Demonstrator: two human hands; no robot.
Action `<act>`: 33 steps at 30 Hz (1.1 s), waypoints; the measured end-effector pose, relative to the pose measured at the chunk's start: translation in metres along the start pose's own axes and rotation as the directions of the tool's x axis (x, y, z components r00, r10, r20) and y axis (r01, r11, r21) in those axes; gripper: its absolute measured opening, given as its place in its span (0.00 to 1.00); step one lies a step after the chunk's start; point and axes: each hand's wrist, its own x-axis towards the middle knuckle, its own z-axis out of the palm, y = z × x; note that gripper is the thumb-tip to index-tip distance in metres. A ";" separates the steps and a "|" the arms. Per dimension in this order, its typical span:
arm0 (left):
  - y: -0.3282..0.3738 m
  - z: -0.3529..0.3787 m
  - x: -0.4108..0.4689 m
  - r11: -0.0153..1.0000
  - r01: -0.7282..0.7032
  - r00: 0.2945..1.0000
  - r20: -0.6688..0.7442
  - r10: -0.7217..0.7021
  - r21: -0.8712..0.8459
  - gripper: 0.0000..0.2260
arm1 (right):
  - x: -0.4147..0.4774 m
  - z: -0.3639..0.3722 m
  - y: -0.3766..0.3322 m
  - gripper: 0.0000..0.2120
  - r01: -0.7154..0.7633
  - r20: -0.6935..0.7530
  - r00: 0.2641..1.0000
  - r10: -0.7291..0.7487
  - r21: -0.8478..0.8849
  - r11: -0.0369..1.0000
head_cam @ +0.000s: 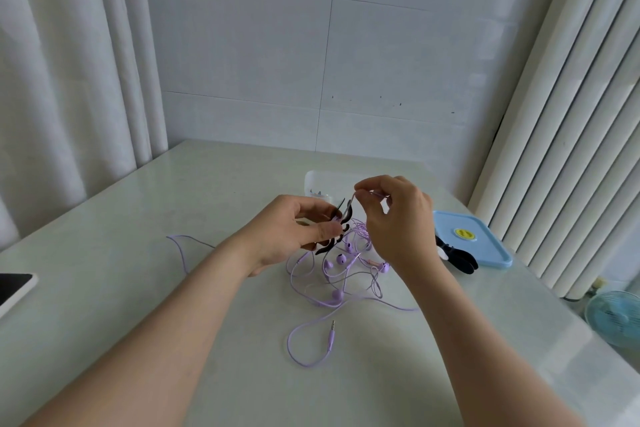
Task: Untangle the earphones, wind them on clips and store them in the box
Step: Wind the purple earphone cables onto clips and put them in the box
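The pale bench (173,218) carries everything, and its smooth top gives loose cable little grip, so a sharp tug could drag the whole heap toward the near edge. The blue lid (450,225) lies at the right with spare dark clips (460,258) resting against it. The clear box (313,180) sits just behind the hands, uncovered and apparently waiting.

The purple earphones (337,295) lie mostly in a loose tangle on the bench below the hands, several buds and loops crossing. Winding before those loops are free would likely cinch a knot tight, or pull a second set along.

The left hand (287,236) has its fingers curled around a dark clip (329,247). The right hand (401,222) has thumb and forefinger pressed together on one strand of cord (351,199), raised above the clip. If that pinch slackens, the strand probably drops back into the pile. If it pulls too hard, the thin wire may strain at a bud.

The plug (331,336) lies apart on the near side and could snag a loop as it trails.
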 end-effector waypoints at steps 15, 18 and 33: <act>0.011 0.004 0.004 0.961 -0.153 0.942 -0.328 0.071 -0.231 0.12 | -0.005 -0.005 -0.010 0.04 -0.119 0.409 0.907 0.100 0.020 0.993; 0.008 0.000 0.006 0.940 -0.144 0.899 -0.439 -0.006 -0.308 0.11 | -0.012 -0.008 -0.020 0.06 -0.160 0.580 0.812 0.066 0.113 0.981; 0.000 0.004 0.002 0.996 -0.024 0.999 -0.039 0.021 -0.087 0.18 | -0.001 -0.004 -0.011 0.06 0.107 0.068 0.991 -0.114 0.092 0.990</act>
